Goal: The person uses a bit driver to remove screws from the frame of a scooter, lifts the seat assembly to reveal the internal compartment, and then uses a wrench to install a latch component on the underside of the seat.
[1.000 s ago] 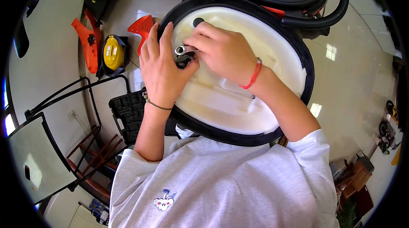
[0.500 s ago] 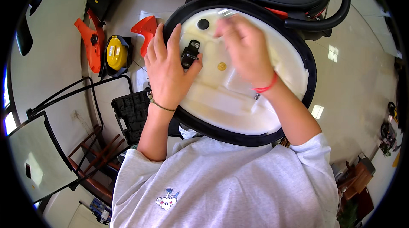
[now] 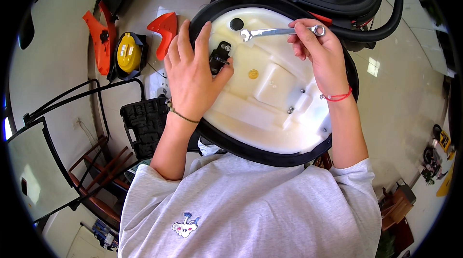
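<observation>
Now a wrench (image 3: 282,31) is pinched in the right hand (image 3: 320,53); the black bracket (image 3: 220,57), pressed by left hand (image 3: 193,72), could slip.

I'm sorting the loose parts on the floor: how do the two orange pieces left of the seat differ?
The orange panel far left is long, narrow and irregular, with a dark fitting on it; the orange piece nearer the seat base is shorter, broader and roughly triangular, with no fitting visible. The long one lies left of the yellow part, the short one right of it. Both are the same bright orange and lie on the pale floor.
</observation>
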The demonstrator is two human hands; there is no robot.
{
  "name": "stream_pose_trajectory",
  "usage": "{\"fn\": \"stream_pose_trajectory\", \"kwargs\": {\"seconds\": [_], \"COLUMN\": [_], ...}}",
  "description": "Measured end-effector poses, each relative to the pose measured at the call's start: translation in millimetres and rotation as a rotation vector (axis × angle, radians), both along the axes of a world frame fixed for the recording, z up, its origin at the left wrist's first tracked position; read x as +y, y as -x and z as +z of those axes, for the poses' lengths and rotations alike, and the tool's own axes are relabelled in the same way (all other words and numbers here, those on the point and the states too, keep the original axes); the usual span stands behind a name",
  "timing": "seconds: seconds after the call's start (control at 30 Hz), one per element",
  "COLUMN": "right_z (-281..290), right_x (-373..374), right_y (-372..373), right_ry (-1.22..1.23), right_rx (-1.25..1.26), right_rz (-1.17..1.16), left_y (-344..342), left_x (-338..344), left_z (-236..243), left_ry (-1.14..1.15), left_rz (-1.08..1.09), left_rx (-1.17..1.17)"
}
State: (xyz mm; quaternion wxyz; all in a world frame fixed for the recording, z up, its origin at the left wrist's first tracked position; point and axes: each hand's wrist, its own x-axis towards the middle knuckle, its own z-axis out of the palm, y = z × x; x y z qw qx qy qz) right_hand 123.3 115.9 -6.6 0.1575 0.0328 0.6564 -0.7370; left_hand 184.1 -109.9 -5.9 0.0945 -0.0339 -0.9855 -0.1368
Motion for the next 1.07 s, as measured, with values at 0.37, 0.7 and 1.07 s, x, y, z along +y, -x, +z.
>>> {"fn": "stream_pose_trajectory", "kwargs": {"seconds": [0.37, 0.7, 1.07], "right_z": [-10, -1, 18], "right_x": [-7, -16, -44], "right_y": [18, 43, 71], "right_ry": [0.127, 0.059, -0.208], "right_rx": [-0.21, -0.213, -0.13], "right_rz": [0.114, 0.273, 0.447], "left_y": [2, 4, 3], "left_x": [0, -2, -1], "left_z": [1, 0, -2], "left_ry": [-0.028, -0.064, -0.081], "left_rz": [0.012, -0.001, 0.017], "left_rx": [0.013, 0.026, 0.016]}}
